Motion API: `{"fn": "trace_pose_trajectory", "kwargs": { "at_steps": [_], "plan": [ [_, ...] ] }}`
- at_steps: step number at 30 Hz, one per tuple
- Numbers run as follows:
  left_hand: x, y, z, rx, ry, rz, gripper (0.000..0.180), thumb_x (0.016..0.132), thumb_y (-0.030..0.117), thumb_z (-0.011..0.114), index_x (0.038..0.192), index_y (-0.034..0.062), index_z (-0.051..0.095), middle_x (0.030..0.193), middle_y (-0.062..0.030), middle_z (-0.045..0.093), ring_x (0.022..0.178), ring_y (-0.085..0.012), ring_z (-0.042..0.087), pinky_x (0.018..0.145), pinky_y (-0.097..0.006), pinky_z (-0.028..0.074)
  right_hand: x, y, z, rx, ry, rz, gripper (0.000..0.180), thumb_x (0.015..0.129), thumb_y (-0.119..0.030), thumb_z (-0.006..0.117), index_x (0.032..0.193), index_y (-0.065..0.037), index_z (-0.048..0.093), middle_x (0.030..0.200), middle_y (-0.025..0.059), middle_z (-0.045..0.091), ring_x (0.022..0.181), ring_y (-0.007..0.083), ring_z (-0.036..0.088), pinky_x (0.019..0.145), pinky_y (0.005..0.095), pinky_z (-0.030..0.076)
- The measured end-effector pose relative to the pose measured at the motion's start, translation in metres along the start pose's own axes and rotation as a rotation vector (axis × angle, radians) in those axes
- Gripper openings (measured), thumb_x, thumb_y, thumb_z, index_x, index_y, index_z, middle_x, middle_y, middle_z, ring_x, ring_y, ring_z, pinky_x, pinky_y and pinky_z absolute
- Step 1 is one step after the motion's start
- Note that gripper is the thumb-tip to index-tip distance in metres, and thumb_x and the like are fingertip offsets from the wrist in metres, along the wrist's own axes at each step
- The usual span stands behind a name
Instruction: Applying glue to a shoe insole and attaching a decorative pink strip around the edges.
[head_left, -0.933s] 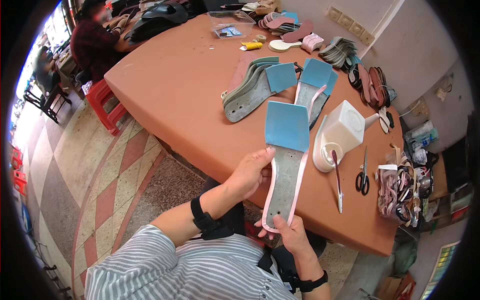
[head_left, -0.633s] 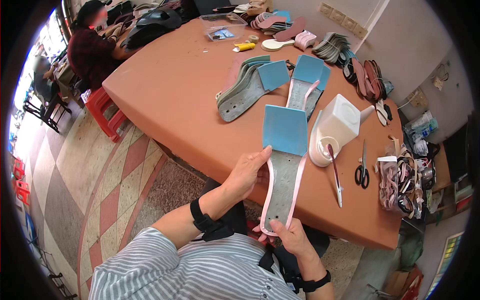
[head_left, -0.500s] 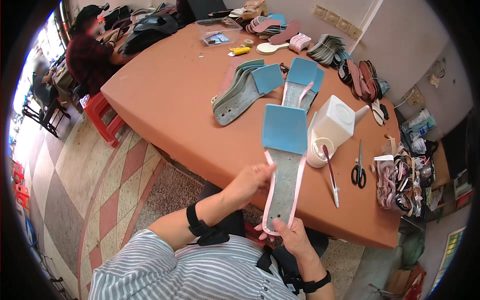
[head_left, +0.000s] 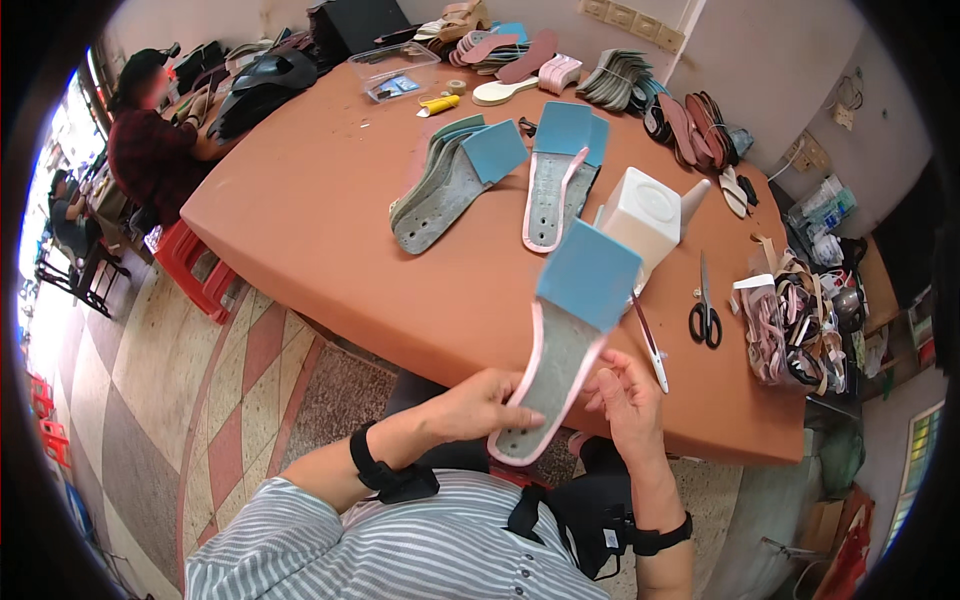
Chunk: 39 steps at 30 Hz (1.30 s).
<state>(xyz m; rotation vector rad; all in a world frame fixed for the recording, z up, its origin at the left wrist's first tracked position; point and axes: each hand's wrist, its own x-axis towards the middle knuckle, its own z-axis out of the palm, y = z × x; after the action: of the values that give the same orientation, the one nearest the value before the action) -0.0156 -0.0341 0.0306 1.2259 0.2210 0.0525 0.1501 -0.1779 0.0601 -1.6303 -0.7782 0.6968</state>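
A grey shoe insole (head_left: 560, 362) with pink edging and a blue sheet on its far end is held tilted over the near table edge. My left hand (head_left: 487, 402) is closed on its near end, with the thumb on the grey face. At the insole's right edge, my right hand (head_left: 628, 398) has its fingers curled and pinched by the pink edging. Behind lie another pink-edged insole (head_left: 546, 198) and a stack of grey insoles (head_left: 437, 195) with blue ends. A white square container (head_left: 640, 222) stands just beyond the held insole, which hides the small cup there.
A thin brush (head_left: 650, 345) and black-handled scissors (head_left: 705, 318) lie to the right, beside a bin of straps (head_left: 790, 330). Farther back are a yellow tube (head_left: 438, 104), a clear plastic box (head_left: 395, 75) and stacked soles (head_left: 612, 80). A person (head_left: 150, 150) sits at the far left.
My left hand has moved from the insole's left edge down to its near end. My right hand has shifted from the near end up to the right edge. The insole now tilts rightward.
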Motion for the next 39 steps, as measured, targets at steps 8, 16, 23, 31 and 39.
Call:
{"fn": "trace_pose_trajectory", "kwargs": {
  "at_steps": [8,16,23,31,39],
  "plan": [
    [-0.001,0.006,0.002,0.158,-0.158,-0.098,0.030,0.090,0.014,0.066,0.114,-0.0031,0.063,0.091,-0.0030,0.067,0.082,-0.0090,0.061,0.071,-0.025,0.050,0.006,0.006,-0.018,-0.053,0.020,-0.090,0.025,0.097,-0.021,0.058,0.103,0.003,0.062,0.071,0.0047,0.063,0.062,0.0101,0.060,0.057,0.0237,0.047],
    [-0.006,0.028,-0.029,0.141,0.170,-0.141,0.027,0.087,0.012,0.070,0.108,-0.0037,0.066,0.093,-0.0048,0.069,0.083,-0.0113,0.065,0.075,-0.028,0.053,0.013,0.035,-0.090,-0.661,0.307,-0.265,0.028,0.094,-0.018,0.059,0.113,0.003,0.059,0.090,0.0142,0.065,0.083,0.0279,0.065,0.074,0.0360,0.051],
    [0.033,0.073,-0.090,0.258,0.338,0.068,0.027,0.088,0.008,0.068,0.112,-0.0036,0.065,0.103,-0.0055,0.069,0.091,-0.0121,0.065,0.082,-0.028,0.052,0.004,0.100,-0.156,-0.930,0.512,-0.190,0.031,0.092,-0.019,0.060,0.114,0.003,0.057,0.117,0.0197,0.057,0.107,0.0375,0.056,0.091,0.0424,0.045],
    [0.111,0.114,-0.114,0.373,0.415,0.002,0.026,0.087,0.013,0.070,0.109,-0.0025,0.066,0.096,-0.0072,0.069,0.086,-0.0163,0.066,0.077,-0.032,0.052,0.005,0.098,-0.151,-0.970,0.547,-0.261,0.027,0.088,-0.014,0.063,0.109,0.003,0.059,0.117,0.0193,0.057,0.106,0.0382,0.055,0.093,0.0449,0.043],
    [0.175,0.130,-0.115,0.423,0.449,0.010,0.031,0.086,0.011,0.069,0.115,-0.0007,0.064,0.102,-0.0086,0.069,0.090,-0.0164,0.067,0.082,-0.032,0.054,0.001,0.101,-0.152,-0.946,0.563,-0.262,0.023,0.090,-0.011,0.060,0.108,0.003,0.060,0.116,0.0184,0.059,0.107,0.0363,0.056,0.094,0.0424,0.043]
  ]
}}
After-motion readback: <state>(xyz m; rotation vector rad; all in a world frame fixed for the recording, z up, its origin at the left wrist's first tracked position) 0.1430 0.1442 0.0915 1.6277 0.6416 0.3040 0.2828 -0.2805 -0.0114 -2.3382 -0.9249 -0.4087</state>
